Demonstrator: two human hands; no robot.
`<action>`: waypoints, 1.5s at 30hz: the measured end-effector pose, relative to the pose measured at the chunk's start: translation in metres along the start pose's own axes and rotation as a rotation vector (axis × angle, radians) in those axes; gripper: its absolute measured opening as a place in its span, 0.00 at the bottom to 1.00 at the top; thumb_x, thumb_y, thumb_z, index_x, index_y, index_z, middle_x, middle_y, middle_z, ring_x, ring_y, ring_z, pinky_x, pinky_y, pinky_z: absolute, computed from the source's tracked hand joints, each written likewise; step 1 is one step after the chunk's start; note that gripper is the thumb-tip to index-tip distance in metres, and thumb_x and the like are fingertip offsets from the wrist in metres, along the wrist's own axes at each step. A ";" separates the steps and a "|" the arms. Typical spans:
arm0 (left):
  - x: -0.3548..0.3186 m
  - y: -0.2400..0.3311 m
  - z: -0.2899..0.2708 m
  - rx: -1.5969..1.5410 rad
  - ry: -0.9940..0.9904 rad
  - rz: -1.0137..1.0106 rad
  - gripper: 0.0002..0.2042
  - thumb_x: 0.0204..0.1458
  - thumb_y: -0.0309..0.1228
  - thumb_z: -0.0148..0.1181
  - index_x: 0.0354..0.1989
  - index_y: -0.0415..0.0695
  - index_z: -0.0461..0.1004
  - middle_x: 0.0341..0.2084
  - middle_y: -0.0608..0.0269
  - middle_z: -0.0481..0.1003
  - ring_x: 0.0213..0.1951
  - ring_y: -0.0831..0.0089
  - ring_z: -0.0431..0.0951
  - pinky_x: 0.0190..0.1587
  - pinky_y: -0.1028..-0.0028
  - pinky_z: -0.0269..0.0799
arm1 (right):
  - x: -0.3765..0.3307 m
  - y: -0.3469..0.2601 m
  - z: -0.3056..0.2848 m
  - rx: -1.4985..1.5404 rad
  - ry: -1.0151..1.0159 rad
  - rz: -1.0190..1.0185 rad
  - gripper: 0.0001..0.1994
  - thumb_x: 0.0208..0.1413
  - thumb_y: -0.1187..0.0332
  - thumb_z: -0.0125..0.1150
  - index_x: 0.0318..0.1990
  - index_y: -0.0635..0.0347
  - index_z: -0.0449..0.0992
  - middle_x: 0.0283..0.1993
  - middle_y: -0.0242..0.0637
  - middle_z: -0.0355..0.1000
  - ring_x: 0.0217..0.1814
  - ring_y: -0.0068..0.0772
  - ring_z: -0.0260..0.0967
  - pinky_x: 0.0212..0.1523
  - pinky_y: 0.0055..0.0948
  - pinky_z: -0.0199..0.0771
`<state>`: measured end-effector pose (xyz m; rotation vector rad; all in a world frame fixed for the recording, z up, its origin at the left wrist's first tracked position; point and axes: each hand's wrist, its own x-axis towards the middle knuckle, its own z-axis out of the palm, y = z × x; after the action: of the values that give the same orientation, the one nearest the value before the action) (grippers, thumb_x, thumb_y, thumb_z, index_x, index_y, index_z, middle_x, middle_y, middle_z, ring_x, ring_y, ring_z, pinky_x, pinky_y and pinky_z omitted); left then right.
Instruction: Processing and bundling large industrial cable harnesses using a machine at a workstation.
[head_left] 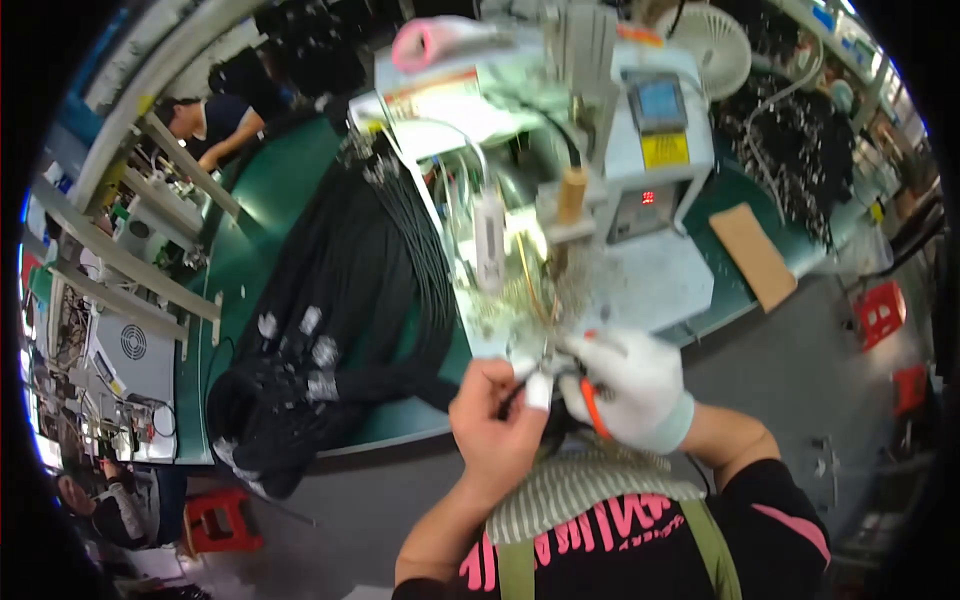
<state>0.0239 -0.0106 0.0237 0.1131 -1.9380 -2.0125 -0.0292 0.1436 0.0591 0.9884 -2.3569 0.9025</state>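
My left hand (492, 420), bare, pinches the end of a thin black cable (513, 395) near the front edge of the green table. My right hand (628, 385), in a white glove with an orange strip, grips the same cable close to a small white piece (539, 390) between both hands. A pale machine (590, 180) with a vertical head and a wooden-coloured peg stands just beyond my hands. A large bundle of black cables (340, 290) with white tags lies to my left on the table.
The green table (270, 230) runs left and back. A brown cardboard piece (752, 255) lies right of the machine, a white fan (715, 45) behind it. Red stools (880, 312) stand on the grey floor. Other people sit at the far left.
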 end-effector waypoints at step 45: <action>0.002 0.005 0.026 -0.025 -0.023 -0.111 0.10 0.44 0.13 0.61 0.32 0.37 0.67 0.26 0.73 0.67 0.25 0.92 0.60 0.27 0.90 0.57 | -0.033 0.020 -0.001 0.464 -0.171 0.212 0.11 0.41 0.74 0.64 0.36 0.62 0.78 0.18 0.39 0.66 0.16 0.36 0.66 0.20 0.28 0.65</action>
<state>0.0155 0.0134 0.0303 0.1969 -1.9600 -2.1166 -0.0225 0.1706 0.0315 1.0283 -2.4831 1.5533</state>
